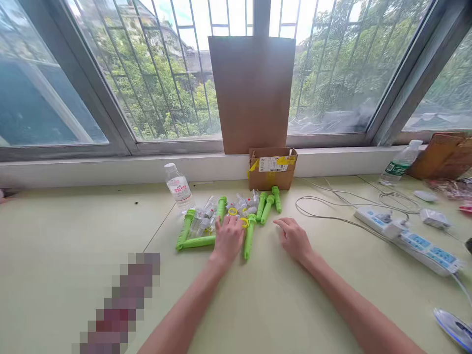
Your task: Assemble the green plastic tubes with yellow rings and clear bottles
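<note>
My left hand (228,238) is palm down at the near side of a loose pile, its fingers bent in among the parts. What the fingertips hold, if anything, is hidden. A yellow ring (244,223) lies right beside its fingers, close to an upright-lying green plastic tube (249,237). Another green tube (199,242) runs up to the hand from the left. Clear plastic pieces (201,221) and a second yellow ring (232,211) are beyond the knuckles. To the right, my right hand (295,238) rests over the table with its index finger stretched left, holding nothing visible.
A small cardboard box (273,169) stands behind the pile, against the sill, below a brown board (254,93). A labelled bottle (179,189) stands at the pile's left. Cables and a power strip (409,241) lie on the right, with another bottle (400,164) behind.
</note>
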A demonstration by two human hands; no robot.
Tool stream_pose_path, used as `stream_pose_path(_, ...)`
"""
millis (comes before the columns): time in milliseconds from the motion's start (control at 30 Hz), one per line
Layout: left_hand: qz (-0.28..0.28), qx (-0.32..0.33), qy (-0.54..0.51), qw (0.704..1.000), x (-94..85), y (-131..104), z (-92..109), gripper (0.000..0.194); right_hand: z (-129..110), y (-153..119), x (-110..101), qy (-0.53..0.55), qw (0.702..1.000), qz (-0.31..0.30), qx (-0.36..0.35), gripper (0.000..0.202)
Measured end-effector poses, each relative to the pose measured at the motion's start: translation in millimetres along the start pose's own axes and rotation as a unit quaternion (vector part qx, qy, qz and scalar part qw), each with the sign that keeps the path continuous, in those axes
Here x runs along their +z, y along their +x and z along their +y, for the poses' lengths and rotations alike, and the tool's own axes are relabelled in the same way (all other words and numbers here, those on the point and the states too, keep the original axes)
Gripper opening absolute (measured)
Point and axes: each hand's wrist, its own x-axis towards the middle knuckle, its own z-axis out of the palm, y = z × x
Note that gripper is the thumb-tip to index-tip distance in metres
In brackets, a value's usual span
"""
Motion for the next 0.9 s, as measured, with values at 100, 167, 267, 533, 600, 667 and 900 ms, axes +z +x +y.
stream_pose_path(100,0.002,0.001,0.011,1.000,2.7,0.6,3.7,0.014,4.3,14.1,0.5,-0.045,0.999,0.004,0.016,0.046)
stream_pose_path(167,0.009,0.005,0.009,1.000,5.2,0.5,4.7,0.013,6.3,23.5,4.2,-0.077,0.997,0.002,0.026,0.051)
stream_pose_path(267,0.029,0.013,-0.009,0.999,8.6,-0.1,3.7,0.009,7.7,35.6,12.6,-0.099,0.994,-0.022,0.044,0.053)
stream_pose_path(533,0.112,0.047,-0.060,0.991,-7.5,-3.7,15.4,0.013,10.0,29.5,13.5,-0.118,0.990,-0.032,0.070,0.034)
stream_pose_path(600,0.106,0.077,-0.091,0.987,-13.9,-8.5,26.9,0.011,8.8,22.5,9.2,-0.133,0.988,-0.005,0.078,0.028)
stream_pose_path(667,0.079,0.112,-0.135,0.981,-17.8,-15.7,40.3,0.014,6.6,17.6,5.0,-0.158,0.982,0.039,0.100,0.024)
stream_pose_path(900,-0.053,0.156,-0.214,0.963,-14.7,-39.4,69.0,0.027,2.9,15.5,0.2,-0.174,0.970,0.079,0.148,0.022)
